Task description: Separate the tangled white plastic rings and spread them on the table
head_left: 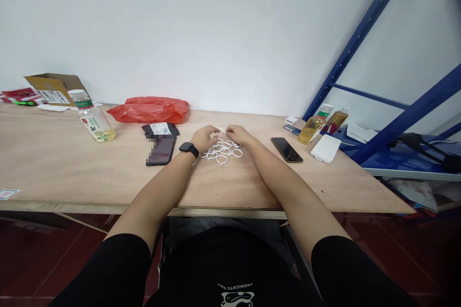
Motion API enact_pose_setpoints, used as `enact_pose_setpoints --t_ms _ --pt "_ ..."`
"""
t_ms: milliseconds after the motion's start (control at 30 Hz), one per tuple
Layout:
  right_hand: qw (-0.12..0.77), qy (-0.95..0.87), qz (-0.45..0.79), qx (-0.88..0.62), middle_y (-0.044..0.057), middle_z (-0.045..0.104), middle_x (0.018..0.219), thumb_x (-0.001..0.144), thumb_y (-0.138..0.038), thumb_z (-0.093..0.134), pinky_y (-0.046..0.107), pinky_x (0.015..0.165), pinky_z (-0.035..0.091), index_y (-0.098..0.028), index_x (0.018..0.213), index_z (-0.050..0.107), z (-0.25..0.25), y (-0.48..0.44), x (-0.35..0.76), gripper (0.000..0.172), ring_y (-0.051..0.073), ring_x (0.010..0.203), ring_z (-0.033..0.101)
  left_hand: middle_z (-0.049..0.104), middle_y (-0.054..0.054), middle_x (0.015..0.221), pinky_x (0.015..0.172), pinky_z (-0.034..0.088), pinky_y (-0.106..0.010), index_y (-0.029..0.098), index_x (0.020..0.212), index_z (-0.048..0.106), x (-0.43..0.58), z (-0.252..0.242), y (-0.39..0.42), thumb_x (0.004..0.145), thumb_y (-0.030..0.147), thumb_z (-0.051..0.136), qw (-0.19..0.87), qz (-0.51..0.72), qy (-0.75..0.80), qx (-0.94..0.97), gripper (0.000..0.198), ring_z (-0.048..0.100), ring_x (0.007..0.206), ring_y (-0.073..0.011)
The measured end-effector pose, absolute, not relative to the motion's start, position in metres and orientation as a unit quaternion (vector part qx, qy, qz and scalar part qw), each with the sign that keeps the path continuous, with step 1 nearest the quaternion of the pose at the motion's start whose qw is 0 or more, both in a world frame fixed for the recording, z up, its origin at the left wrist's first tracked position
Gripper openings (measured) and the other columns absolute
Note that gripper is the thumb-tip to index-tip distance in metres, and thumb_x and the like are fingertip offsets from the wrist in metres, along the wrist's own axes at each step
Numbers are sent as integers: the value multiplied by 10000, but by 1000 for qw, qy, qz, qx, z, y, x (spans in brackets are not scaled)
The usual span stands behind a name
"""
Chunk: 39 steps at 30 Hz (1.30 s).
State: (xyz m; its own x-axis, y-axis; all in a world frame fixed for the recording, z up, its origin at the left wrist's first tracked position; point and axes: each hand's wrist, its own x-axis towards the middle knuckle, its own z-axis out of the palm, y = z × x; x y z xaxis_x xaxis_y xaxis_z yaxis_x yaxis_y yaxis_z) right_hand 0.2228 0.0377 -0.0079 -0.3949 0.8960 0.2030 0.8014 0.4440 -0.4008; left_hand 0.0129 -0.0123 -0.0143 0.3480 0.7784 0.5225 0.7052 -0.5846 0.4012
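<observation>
Several white plastic rings [222,159] with small tabs lie in a loose pile on the wooden table, under and in front of my hands. At the far side of the pile, my left hand [205,138], with a black watch [189,147] on its wrist, is closed with thumb and fingers drawn together. Close by on the right, my right hand [237,134] pinches too. Between the two sets of fingertips a small white plastic ring [222,130] shows in part; the fingers hide most of it.
Left of my hands lie a dark phone [163,149], a black packet [160,128] and a red plastic bag [149,109]. A bottle [91,117] and a cardboard box [57,88] stand farther left. Rightward are another phone [286,149], a white case [325,148], bottles [315,124] and a blue rack [360,33].
</observation>
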Motion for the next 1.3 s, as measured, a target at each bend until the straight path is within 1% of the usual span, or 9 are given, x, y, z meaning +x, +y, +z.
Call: enact_pose_setpoints --t_ms 167,233,367,500,633,833,967,1067,1300 --pt "252 -836 198 -444 -4 684 816 799 -166 560 223 706 443 -168 883 671 1 32 197 138 124 744 586 625 -96 1294 949 491 -355 230 1339 576 11 -15 -10 783 240 652 53 397 428 810 561 627 1087 -240" --pt "278 -835 203 -429 -5 676 811 806 -168 532 230 708 453 -169 873 666 4 33 185 149 129 745 590 696 -99 1160 915 490 -350 223 1287 619 10 -15 -8 804 264 654 55 400 462 789 486 652 1023 -249" --pt "326 -814 196 -438 17 695 945 891 -212 459 265 792 492 -181 1115 632 1 40 174 285 146 832 622 744 -91 835 825 487 -322 190 1104 715 5 -13 -4 865 332 603 77 442 539 713 300 679 864 -245" --pt "244 -829 76 -497 83 632 1272 885 -149 473 374 991 447 -221 1293 583 -8 50 175 429 230 1136 579 741 -72 846 782 478 -295 168 1020 722 -1 -11 0 872 358 570 97 526 561 632 284 668 818 -209" --pt "90 -851 13 -517 88 491 1468 847 -204 581 508 1041 392 -309 1362 559 -14 57 175 527 347 1274 482 718 -64 846 780 469 -287 153 953 722 -5 -8 1 860 387 574 84 584 569 573 293 645 809 -194" --pt "53 -830 7 -555 111 684 1206 802 -260 634 475 983 423 -318 1181 697 -12 64 182 389 327 1145 584 688 -46 813 764 472 -275 150 1014 705 -8 -11 7 840 365 586 111 615 567 537 301 628 766 -174" --pt "80 -797 3 -598 117 721 1120 778 -271 657 444 928 450 -289 1056 747 -12 60 204 293 316 1064 627 682 -50 841 784 482 -274 136 1150 669 -8 -15 13 840 309 574 130 634 549 529 368 633 780 -170" --pt "102 -790 -16 -604 116 727 1095 792 -261 648 413 916 453 -284 1029 755 -15 51 231 261 297 1041 635 694 -55 887 803 481 -270 130 1111 688 -7 -15 14 844 303 572 138 644 528 536 339 635 827 -174" --pt "151 -776 -37 -611 128 712 1081 870 -259 561 377 893 459 -249 1052 746 -27 24 286 260 277 1000 641 569 28 623 646 453 -228 139 1130 661 -4 -15 11 866 352 540 172 643 505 549 361 570 595 -126"
